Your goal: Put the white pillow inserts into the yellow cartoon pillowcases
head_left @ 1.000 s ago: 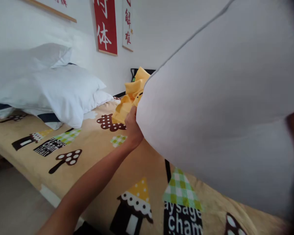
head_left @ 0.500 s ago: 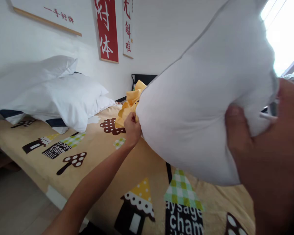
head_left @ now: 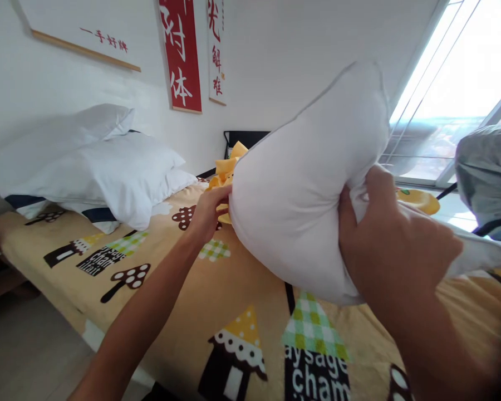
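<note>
both hands, left hand (head_left: 209, 209) and right hand (head_left: 390, 239), grip white pillow (head_left: 300, 195).

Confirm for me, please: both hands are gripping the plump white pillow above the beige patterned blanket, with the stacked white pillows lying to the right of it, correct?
Not quite: the stacked white pillows lie to the left, by the wall, as the head view shows. The rest holds: the left hand and right hand grip the plump white pillow above the beige patterned blanket.
</note>
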{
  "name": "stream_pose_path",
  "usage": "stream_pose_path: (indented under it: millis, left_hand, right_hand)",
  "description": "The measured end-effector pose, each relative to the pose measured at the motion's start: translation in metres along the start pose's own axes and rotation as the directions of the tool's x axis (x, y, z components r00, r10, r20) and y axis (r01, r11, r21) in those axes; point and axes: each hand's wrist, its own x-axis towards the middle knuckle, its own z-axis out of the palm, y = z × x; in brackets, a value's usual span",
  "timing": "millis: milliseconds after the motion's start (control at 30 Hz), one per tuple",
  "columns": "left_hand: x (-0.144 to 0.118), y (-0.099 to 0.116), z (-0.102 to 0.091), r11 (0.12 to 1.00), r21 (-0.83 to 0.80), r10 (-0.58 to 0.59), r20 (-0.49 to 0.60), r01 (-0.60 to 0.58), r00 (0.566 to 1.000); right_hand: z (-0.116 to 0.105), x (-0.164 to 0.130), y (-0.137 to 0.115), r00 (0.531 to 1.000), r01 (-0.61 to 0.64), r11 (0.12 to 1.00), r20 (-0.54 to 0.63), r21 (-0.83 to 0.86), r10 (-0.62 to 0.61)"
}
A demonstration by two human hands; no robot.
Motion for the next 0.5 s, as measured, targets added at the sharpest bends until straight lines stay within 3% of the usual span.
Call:
stream_pose_path:
  millis: [67, 167, 267, 333, 433, 500]
  left_hand:
    - [0.000, 0.002, -0.003, 0.997, 0.076, -0.019, 0.075, 0.013, 0.997]
    - [0.000, -0.003, -0.001, 0.953, 0.289, 0.063, 0.099, -0.089, 0.993]
    - [-0.002, -0.015, 0.007, 0.787, 0.588, 0.182, 0.071, -0.188, 0.981]
    - [-0.003, -0.023, 0.013, 0.661, 0.728, 0.242, 0.023, -0.182, 0.970]
    - [-0.001, -0.032, 0.010, 0.593, 0.795, 0.273, -0.054, -0.124, 0.960]
    - [0.000, -0.038, -0.004, 0.627, 0.776, 0.165, -0.046, -0.069, 0.985]
  right_hand:
    - [0.004, 0.001, 0.001, 1.000, -0.004, 1.000, 0.021, -0.017, 0.004]
    - [0.012, -0.004, 0.001, 0.999, 0.046, 0.999, 0.026, -0.027, -0.045]
    - [0.020, -0.010, -0.001, 0.990, 0.126, 0.992, 0.063, -0.024, -0.124]
    - [0.024, -0.014, -0.004, 0.978, 0.170, 0.985, 0.123, -0.021, -0.167]
    - [0.029, -0.024, -0.010, 0.957, 0.225, 0.974, 0.193, -0.032, -0.215]
    - [0.032, -0.036, -0.012, 0.936, 0.295, 0.956, 0.203, -0.012, -0.286]
